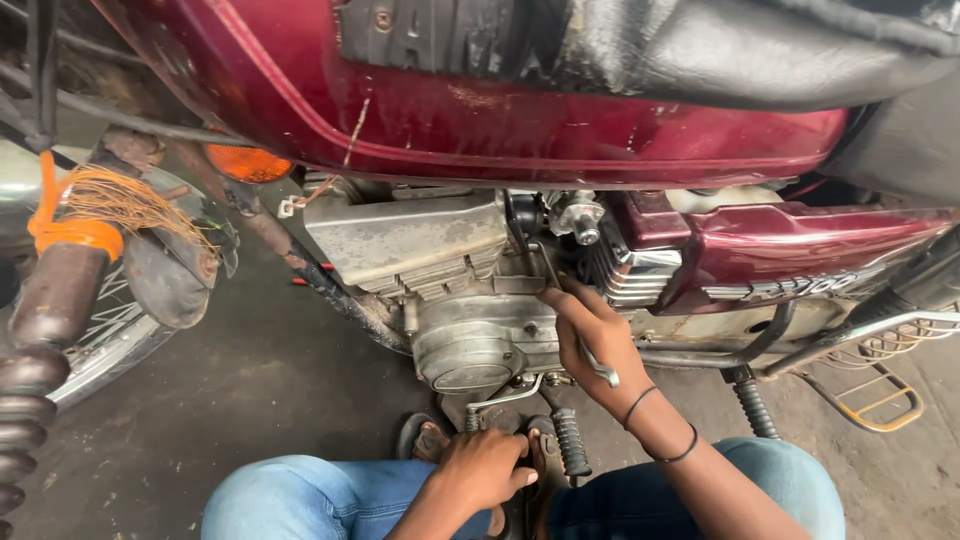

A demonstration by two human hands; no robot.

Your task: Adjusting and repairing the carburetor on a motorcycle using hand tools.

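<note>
A dark red motorcycle stands side-on in front of me, its tank (pixel 480 120) above and its grey engine (pixel 440 270) at the middle. My right hand (pixel 593 335) reaches up to the engine, just below the carburettor (pixel 578 222), shut on a metal spanner (pixel 606 373) whose lower end sticks out under the palm. My left hand (pixel 483 468) rests low between my knees, fingers curled over the footrest area beside the rubber-covered foot peg (pixel 569 440). Whether it grips anything is hidden.
The front wheel and fork with a rubber gaiter (pixel 30 400) are at the left, under an orange indicator (pixel 247 164). A side panel (pixel 800 260) and a metal footrest frame (pixel 880 385) lie to the right. The floor is bare concrete (pixel 250 400).
</note>
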